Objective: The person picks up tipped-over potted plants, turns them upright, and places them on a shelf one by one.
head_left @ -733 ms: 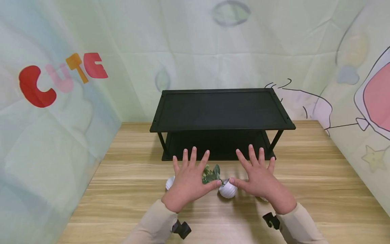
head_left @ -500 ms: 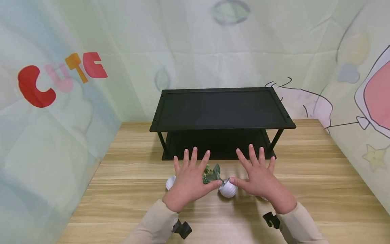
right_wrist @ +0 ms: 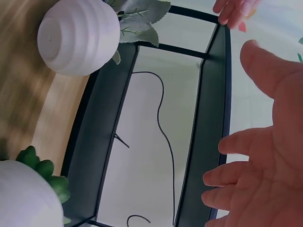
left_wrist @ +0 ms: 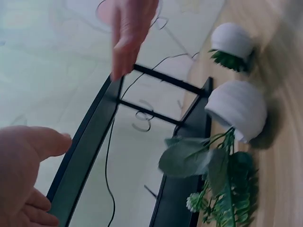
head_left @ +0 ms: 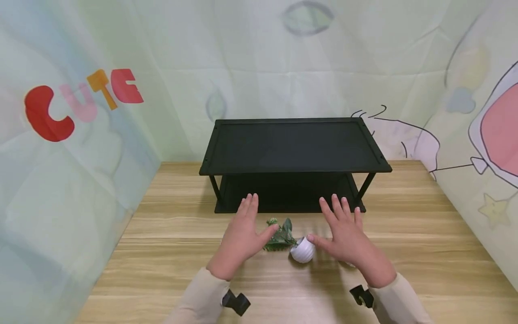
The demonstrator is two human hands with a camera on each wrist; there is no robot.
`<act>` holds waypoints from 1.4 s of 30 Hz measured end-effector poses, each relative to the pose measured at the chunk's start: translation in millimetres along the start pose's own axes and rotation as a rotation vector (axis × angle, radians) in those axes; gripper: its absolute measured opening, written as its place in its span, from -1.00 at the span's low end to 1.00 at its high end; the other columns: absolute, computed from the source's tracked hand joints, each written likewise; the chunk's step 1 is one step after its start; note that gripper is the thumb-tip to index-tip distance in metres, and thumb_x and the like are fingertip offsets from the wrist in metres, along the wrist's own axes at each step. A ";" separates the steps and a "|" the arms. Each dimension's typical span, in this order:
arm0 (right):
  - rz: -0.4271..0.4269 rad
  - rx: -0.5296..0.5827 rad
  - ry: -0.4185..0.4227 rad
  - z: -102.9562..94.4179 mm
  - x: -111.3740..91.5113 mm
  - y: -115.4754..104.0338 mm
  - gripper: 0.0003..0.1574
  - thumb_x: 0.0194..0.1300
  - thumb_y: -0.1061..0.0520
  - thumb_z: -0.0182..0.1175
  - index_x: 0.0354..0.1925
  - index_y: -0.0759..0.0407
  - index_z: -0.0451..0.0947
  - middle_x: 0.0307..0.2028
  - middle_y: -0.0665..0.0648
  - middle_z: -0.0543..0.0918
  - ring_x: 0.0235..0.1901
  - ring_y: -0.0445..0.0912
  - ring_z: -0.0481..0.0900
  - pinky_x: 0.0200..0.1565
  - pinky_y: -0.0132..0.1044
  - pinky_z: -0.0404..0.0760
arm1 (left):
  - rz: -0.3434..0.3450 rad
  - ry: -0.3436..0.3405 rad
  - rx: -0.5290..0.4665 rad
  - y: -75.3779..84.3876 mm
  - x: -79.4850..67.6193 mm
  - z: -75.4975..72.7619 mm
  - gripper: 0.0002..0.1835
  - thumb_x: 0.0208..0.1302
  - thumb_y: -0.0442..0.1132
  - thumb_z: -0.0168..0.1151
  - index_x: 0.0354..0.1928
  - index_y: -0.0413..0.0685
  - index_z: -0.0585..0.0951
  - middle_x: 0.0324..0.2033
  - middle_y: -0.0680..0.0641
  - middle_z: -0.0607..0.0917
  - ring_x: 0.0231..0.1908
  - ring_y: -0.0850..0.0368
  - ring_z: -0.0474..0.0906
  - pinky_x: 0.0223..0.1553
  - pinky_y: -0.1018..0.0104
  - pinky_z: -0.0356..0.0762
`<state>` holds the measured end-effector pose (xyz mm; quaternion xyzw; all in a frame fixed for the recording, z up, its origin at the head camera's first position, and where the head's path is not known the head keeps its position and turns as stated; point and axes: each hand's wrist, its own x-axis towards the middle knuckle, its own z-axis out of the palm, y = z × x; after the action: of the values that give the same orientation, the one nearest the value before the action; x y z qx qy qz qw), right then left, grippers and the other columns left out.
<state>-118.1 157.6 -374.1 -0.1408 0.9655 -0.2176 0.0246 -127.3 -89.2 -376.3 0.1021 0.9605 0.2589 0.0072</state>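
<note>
Both hands hover over the table, palms down and holding nothing. My left hand (head_left: 242, 236) has its fingers straight and close together, thumb out to the side. The fingers of my right hand (head_left: 346, 236) are spread. Between them a ribbed white pot (head_left: 302, 250) lies on its side, its leafy artificial plant (head_left: 283, 236) pointing left; my right thumb overlaps the pot's rim in the head view. Beyond it, the left wrist view shows a second white pot (left_wrist: 233, 40) with a green succulent (left_wrist: 229, 60), also tipped over. In the head view my right hand mostly hides that pot.
A black two-tier shelf (head_left: 295, 146) stands on the wooden table (head_left: 162, 265) just beyond the fingertips, its lower board (head_left: 287, 191) under the top one. Printed cloth (head_left: 263, 58) hangs at the back and both sides.
My left hand has shifted slightly left and its spread fingers have drawn together, uncovering more of the plant and covering a white pot at its left. The right hand has barely moved.
</note>
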 end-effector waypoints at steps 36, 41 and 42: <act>0.223 0.069 0.141 23.0 -35.2 45.5 -0.06 0.05 -0.03 0.34 0.14 0.60 0.22 0.10 0.58 0.34 0.10 0.38 0.33 0.06 0.20 0.35 | -0.327 0.416 -0.513 -90.7 47.7 -18.5 -0.30 0.25 -0.07 0.17 0.33 -0.25 0.22 0.31 -0.22 0.27 0.23 -0.14 0.31 0.14 0.10 0.35; 0.243 0.064 0.162 29.1 -41.6 53.0 -0.07 0.02 0.00 0.37 0.11 0.63 0.24 0.06 0.60 0.37 0.06 0.40 0.36 0.02 0.20 0.38 | -0.319 0.465 -0.529 -96.6 56.4 -17.9 -0.34 0.24 -0.09 0.18 0.30 -0.27 0.28 0.27 -0.25 0.33 0.21 -0.14 0.34 0.13 0.10 0.36; 0.250 0.064 0.162 30.1 -42.7 54.2 -0.07 0.01 0.00 0.37 0.11 0.63 0.24 0.05 0.60 0.37 0.05 0.40 0.36 0.01 0.20 0.38 | -0.315 0.480 -0.534 -97.1 58.3 -18.0 -0.36 0.24 -0.11 0.18 0.29 -0.28 0.30 0.26 -0.27 0.35 0.20 -0.14 0.36 0.13 0.10 0.36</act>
<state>-88.0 204.2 -425.0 -0.0007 0.9669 -0.2541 -0.0219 -204.3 -168.4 -406.9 -0.1155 0.8376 0.5119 -0.1517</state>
